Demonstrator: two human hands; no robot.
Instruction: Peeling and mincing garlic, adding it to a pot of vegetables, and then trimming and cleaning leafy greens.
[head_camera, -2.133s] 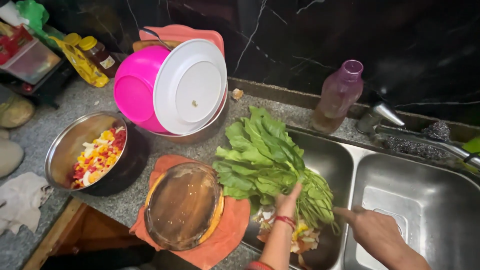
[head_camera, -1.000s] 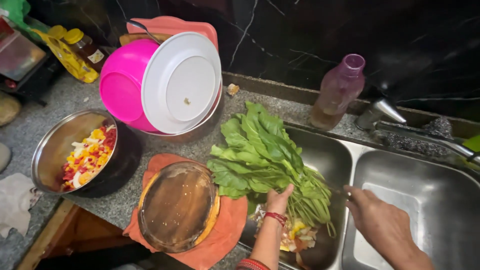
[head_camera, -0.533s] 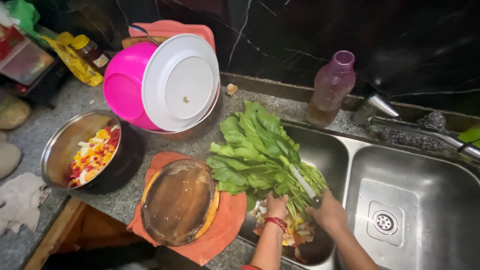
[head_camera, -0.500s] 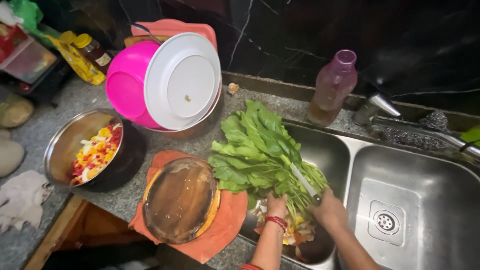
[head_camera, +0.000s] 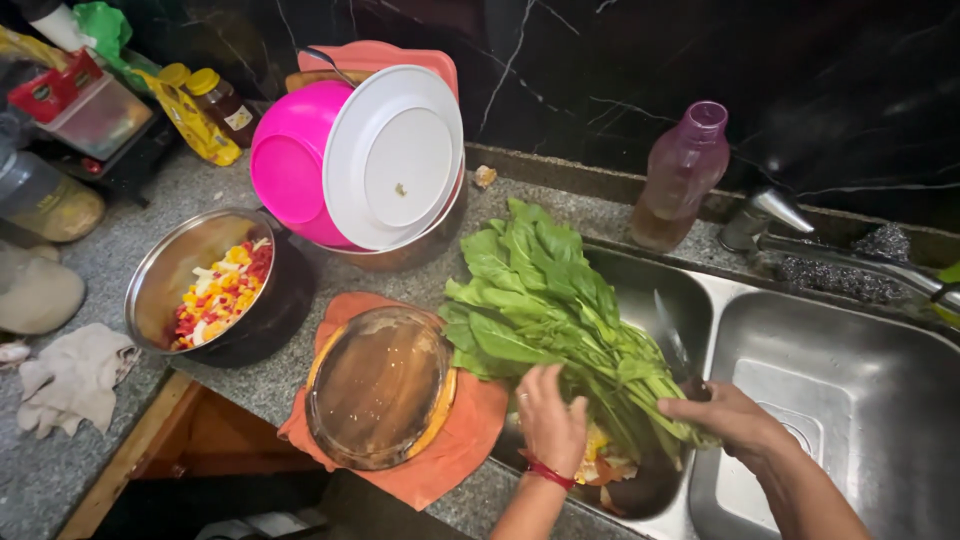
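Note:
A big bunch of leafy greens (head_camera: 535, 295) lies from the counter across the rim of the left sink basin (head_camera: 640, 290), stems toward me. My left hand (head_camera: 550, 422) presses down on the bunch near the stems. Just right of the stems, my right hand (head_camera: 728, 418) grips a knife (head_camera: 672, 340) whose blade points away from me along the edge of the greens. Vegetable scraps (head_camera: 605, 462) lie in the basin under the stems.
Left of the greens, a round wooden board (head_camera: 380, 385) rests on an orange cloth (head_camera: 455, 450). Nearby are a steel bowl of chopped vegetables (head_camera: 215, 290), a pink bowl (head_camera: 290, 160) with a white plate (head_camera: 395, 155), a purple bottle (head_camera: 685, 175), the tap (head_camera: 800, 238) and the right basin (head_camera: 850, 400).
My right hand came in from over the right basin to the stems and now holds a knife beside them. My left hand stays on the bunch.

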